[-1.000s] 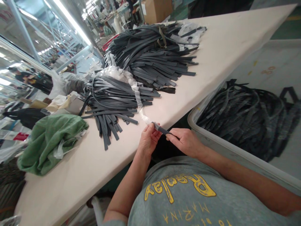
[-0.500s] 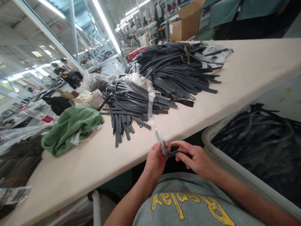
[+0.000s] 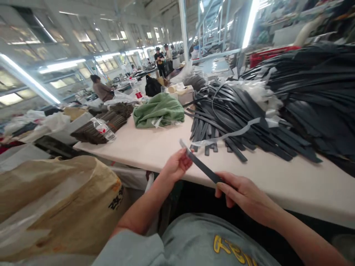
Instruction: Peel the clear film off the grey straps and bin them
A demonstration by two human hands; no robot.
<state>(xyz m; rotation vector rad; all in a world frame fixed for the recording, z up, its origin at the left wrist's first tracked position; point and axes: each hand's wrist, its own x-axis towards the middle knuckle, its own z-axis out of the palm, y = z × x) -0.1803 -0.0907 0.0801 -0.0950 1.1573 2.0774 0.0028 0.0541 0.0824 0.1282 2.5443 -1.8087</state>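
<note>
A dark grey flat strap (image 3: pixel 204 169) is stretched between my two hands above the table's front edge. My left hand (image 3: pixel 177 165) pinches it near its upper end, where a pale, shiny tip sticks out past the fingers. My right hand (image 3: pixel 240 192) grips the strap lower down, thumb on top, and hides the rest of it. Just beyond them lies a heap of similar grey straps (image 3: pixel 230 111), crossed by a translucent white ribbon (image 3: pixel 222 139).
A larger bundle of dark straps (image 3: pixel 318 99) lies on the right of the pale table (image 3: pixel 149 147). Left of the heap are a green cloth (image 3: pixel 159 111) and a plastic bottle (image 3: pixel 103 129). A big tan sack (image 3: pixel 91 207) stands at lower left. People (image 3: pixel 101 88) are in the background.
My view has swung left, bringing the sack into sight. The strap was curled between my close hands; now it is straight, with my hands farther apart.
</note>
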